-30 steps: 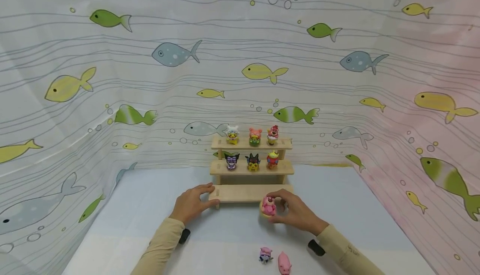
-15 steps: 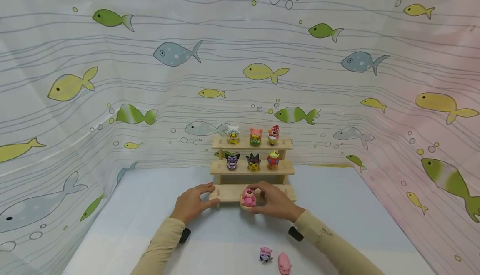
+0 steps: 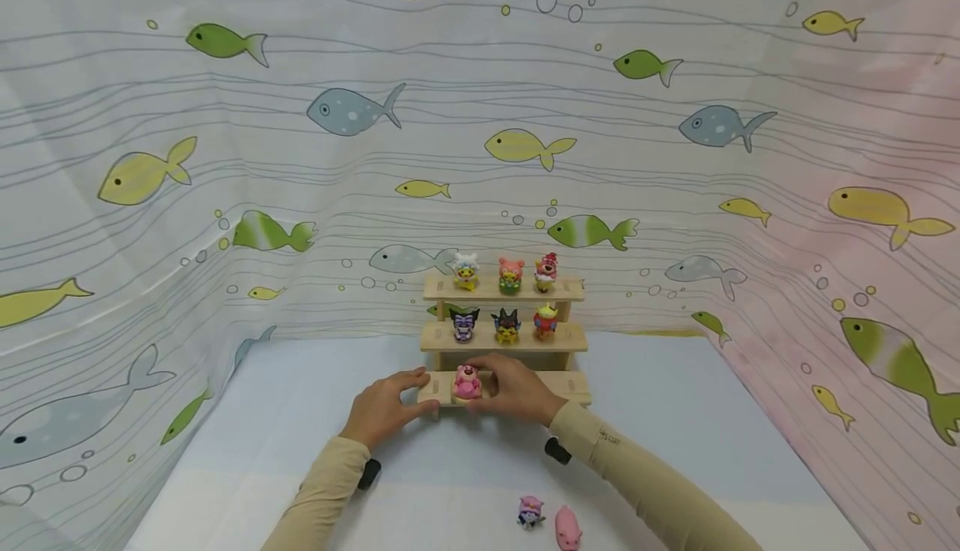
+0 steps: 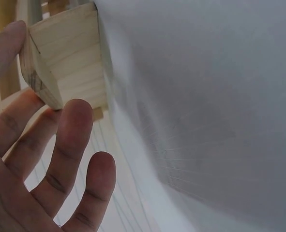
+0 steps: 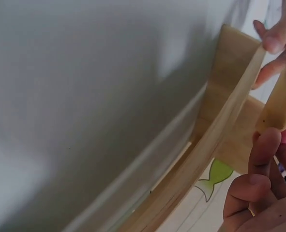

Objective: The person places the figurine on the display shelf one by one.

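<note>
My right hand (image 3: 521,393) pinches a pink bear figurine (image 3: 467,386) with a yellowish base, at the left part of the lowest tier of a wooden three-step display shelf (image 3: 551,381). In the right wrist view, fingertips and thumb grip the figurine's base (image 5: 274,108) close over the board's edge. The left hand (image 3: 384,408) holds that tier's left end. Seen from the left wrist, the thumb is on one side of the board end (image 4: 67,53) and two fingers on the other, while the remaining fingers (image 4: 75,140) stretch away from it.
Three figurines stand on the top tier, among them a pink one (image 3: 511,274); three more, including a black-eared yellow one (image 3: 507,326), are on the middle tier. Nearer on the white table (image 3: 420,484) are a purple-pink figurine (image 3: 530,512) and a pink pig (image 3: 567,528). Fish-print cloth (image 3: 480,76) surrounds the table.
My right hand has carried the pink bear figurine leftward, from in front of the lowest tier's right part to its left part. The left hand stays at the shelf's end.
</note>
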Demonstrator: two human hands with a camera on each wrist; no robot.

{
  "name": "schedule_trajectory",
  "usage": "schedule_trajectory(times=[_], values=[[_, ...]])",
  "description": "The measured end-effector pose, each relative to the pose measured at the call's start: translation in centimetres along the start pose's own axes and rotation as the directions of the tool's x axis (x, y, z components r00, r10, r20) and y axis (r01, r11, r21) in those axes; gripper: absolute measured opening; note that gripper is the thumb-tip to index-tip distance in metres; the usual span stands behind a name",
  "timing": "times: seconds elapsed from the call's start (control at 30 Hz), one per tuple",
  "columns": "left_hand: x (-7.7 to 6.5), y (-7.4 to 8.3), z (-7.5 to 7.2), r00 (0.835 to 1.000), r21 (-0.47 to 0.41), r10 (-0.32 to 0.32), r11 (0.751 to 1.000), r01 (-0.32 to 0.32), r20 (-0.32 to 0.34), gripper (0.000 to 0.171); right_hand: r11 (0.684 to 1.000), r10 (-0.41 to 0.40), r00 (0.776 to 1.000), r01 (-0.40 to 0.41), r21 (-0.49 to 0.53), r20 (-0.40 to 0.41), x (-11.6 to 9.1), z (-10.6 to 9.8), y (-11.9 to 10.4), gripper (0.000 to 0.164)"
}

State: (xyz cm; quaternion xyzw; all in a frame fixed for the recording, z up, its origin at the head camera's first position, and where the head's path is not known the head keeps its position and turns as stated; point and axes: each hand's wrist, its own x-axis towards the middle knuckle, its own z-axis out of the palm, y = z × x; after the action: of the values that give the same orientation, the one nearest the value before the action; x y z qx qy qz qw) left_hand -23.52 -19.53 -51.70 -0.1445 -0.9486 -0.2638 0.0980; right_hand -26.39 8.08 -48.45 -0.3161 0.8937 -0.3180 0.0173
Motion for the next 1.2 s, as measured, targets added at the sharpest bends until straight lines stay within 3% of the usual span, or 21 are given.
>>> schedule_trajectory(times=[0.37,1.2], values=[[0.0,-0.1,0.0,1.0,0.011,0.006,1.0,-0.006,-0.012,0.06,1.0,0.0,1.0,0.0,-0.023,-0.001,1.6,1.0,0.1,0.07],[0.0,0.0,0.1,1.0,-0.006,0.012,1.0,-0.012,-0.001,0.061,0.999,0.054,0.999,-0.054,0.008,-0.001,1.4,1.3,-0.3,0.07]])
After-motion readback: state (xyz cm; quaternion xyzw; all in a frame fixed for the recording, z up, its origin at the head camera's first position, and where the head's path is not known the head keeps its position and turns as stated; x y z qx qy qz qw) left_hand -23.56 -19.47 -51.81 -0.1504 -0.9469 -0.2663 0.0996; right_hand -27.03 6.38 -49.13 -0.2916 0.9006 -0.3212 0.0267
